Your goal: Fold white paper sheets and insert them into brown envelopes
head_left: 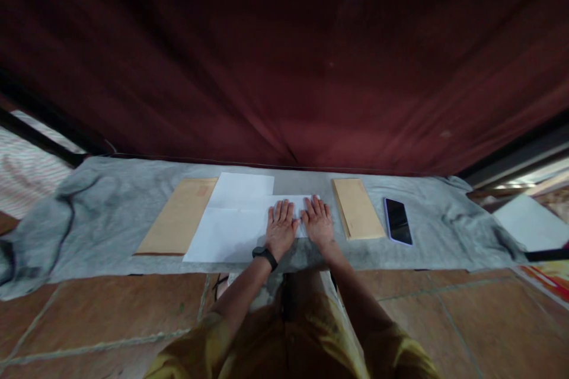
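Note:
My left hand [281, 229] lies flat, fingers stretched out, on a small white sheet of paper [287, 201] that looks folded. Beside it, my right hand [318, 222] presses on the right part of the same sheet, its fingers flat too. The two thumbs are close together. To the left, a larger white sheet [226, 230] with a faint crease line reaches under or against the small one; its right part is hidden by the paper and my left hand. A brown envelope [178, 216] is left of the sheets, and a narrower folded brown envelope [358, 208] is right of my right hand.
A phone [398, 221] with a light purple edge lies right of the narrow envelope. Grey cloth [444, 231] covers the narrow table. Behind it hangs a dark red curtain [284, 71]. Tiled floor [124, 308] shows below the front edge.

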A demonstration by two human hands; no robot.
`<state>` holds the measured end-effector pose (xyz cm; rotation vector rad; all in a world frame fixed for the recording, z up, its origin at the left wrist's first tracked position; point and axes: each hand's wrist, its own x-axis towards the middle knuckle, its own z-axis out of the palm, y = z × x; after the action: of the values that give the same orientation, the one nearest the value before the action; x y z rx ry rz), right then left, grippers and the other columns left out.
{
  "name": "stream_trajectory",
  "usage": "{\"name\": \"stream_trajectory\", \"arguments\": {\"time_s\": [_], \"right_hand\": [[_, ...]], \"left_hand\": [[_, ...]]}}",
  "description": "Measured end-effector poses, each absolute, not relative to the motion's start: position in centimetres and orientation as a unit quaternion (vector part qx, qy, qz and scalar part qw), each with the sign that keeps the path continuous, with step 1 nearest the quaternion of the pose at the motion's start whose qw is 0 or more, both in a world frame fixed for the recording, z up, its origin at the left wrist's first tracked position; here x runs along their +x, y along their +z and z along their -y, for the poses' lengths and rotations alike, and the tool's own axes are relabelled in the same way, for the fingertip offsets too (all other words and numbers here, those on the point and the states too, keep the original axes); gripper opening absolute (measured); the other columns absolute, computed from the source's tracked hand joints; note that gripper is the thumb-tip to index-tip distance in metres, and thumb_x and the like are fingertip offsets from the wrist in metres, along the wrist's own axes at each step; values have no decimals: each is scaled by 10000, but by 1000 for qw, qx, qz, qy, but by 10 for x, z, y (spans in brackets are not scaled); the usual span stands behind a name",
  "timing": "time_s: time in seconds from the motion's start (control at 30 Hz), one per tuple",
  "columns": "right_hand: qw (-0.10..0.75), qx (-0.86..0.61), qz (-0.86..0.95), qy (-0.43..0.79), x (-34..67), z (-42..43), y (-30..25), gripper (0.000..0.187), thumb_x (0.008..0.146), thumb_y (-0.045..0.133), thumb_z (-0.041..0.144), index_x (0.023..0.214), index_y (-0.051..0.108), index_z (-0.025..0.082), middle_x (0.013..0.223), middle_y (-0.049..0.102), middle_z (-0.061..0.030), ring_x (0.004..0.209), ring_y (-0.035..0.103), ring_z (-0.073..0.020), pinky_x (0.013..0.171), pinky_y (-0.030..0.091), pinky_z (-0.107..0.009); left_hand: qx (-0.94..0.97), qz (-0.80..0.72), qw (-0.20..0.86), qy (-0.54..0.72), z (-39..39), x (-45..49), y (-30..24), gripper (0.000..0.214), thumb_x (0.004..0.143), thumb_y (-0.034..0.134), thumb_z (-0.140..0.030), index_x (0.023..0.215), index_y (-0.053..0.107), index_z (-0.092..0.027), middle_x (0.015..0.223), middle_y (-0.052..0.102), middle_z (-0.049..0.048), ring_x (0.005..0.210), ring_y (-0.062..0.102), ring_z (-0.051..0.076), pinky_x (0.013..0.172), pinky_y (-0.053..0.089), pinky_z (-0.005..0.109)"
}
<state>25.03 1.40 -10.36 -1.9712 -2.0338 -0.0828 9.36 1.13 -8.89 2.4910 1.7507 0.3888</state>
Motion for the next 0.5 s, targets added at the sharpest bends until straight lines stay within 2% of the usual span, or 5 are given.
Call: {"name": "stream_trajectory", "arguments": {"time_s": [0.2,0.5], "right_hand": [[159,-690,706,-24,249,-14,-103,521,1048,416,397,1524,441,188,1589,404,-157,1467,365,-294,1189,247,-493],[165,-689,705,-17,249,-14,-99,516,1050,399,399,1518,450,186,1588,405,-160,1470,363,-300,1188,259,-507]], "left_hand": [[808,-578,37,111,-31,97,-87,604,1025,314,-421,1542,378,-114,1626,352,115,1536,237,287,1253,171,534],[780,-603,5,164,-35,70,-96,632,1020,301,-439,1522,397,-68,1585,398,192,1509,311,303,1228,243,540]]}}
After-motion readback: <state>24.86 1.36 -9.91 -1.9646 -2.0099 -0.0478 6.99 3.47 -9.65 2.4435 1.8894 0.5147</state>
